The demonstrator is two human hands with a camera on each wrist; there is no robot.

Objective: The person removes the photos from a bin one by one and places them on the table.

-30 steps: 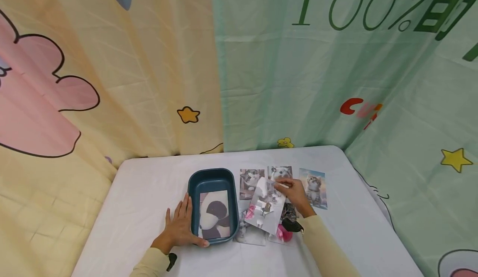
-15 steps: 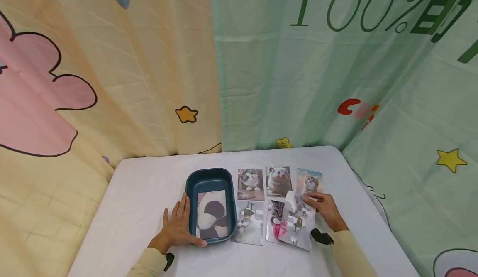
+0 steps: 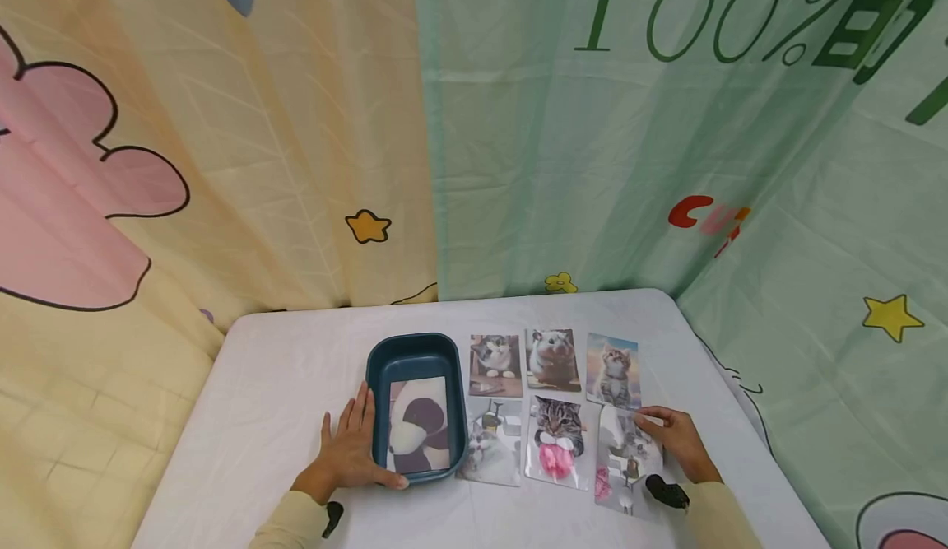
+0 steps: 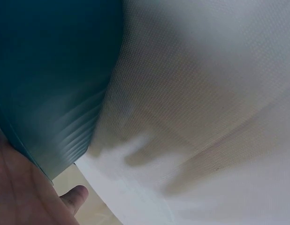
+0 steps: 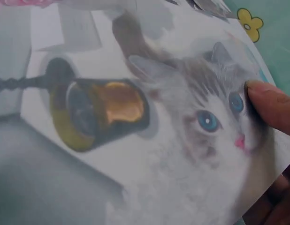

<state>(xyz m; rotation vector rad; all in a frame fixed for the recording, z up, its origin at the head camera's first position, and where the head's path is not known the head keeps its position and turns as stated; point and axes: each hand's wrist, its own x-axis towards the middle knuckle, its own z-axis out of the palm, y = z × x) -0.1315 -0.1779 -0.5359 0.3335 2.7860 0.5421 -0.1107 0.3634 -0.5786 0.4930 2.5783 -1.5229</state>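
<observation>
My right hand (image 3: 680, 442) pinches the upper right edge of a photo card (image 3: 629, 462) showing a grey-and-white kitten, a tipped cup and pink flowers. In the right wrist view the thumb (image 5: 271, 105) presses on the card's face and the other fingers are behind it. My left hand (image 3: 348, 454), fingers straight and spread, touches the left side of a dark teal tray (image 3: 373, 417). Inside the tray lies a card (image 3: 420, 425) with a black-and-white picture. The left wrist view shows the tray's outer wall (image 4: 56, 84) beside my palm.
Right of the tray, cards lie in two rows: a cat card (image 3: 494, 365), a hamster card (image 3: 552, 360) and an orange kitten card (image 3: 613, 368) behind; a pale card (image 3: 492, 442) and a tabby card (image 3: 559, 442) in front. Curtains (image 3: 578, 162) surround the white table (image 3: 311, 360).
My right hand has carried the kitten card right and nearer, from over the middle cards to the right end of the front row. The left hand has stayed at the tray.
</observation>
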